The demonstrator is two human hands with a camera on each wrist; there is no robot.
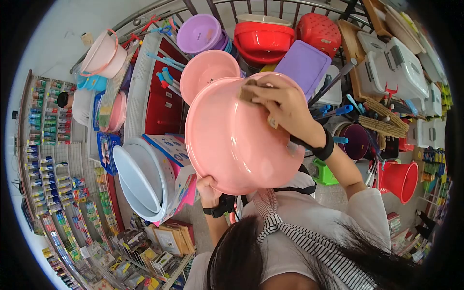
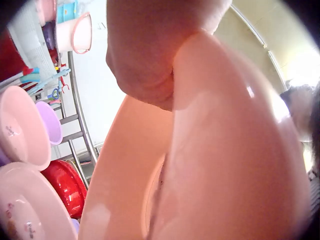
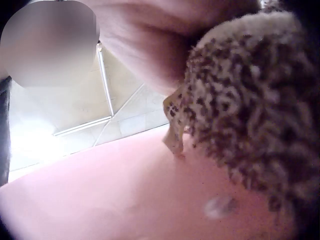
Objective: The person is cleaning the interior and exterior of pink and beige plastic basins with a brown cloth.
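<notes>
A large pink plastic basin (image 1: pixel 227 140) is held up in front of the person's chest, its outer side turned up toward the head camera. My left hand (image 1: pixel 209 191) grips its rim at the lower left; in the left wrist view that hand (image 2: pixel 145 55) overlaps the rim at the top. My right hand (image 1: pixel 292 106) holds a fuzzy brown-and-beige cloth (image 3: pixel 250 100) against the basin's outside. Out from the cloth sticks a small yellowish tag (image 3: pixel 174 120). Part of the cloth is hidden under the fingers in the head view.
Behind the held basin stand another pink basin (image 1: pixel 205 67), purple basins (image 1: pixel 198 31) and red basins (image 1: pixel 263 36). Pale blue tubs (image 1: pixel 137 179) are at the left, beside shelves of small packets (image 1: pixel 48 169). Lidded clear boxes (image 1: pixel 394 67) and a red bucket (image 1: pixel 403 181) stand at the right.
</notes>
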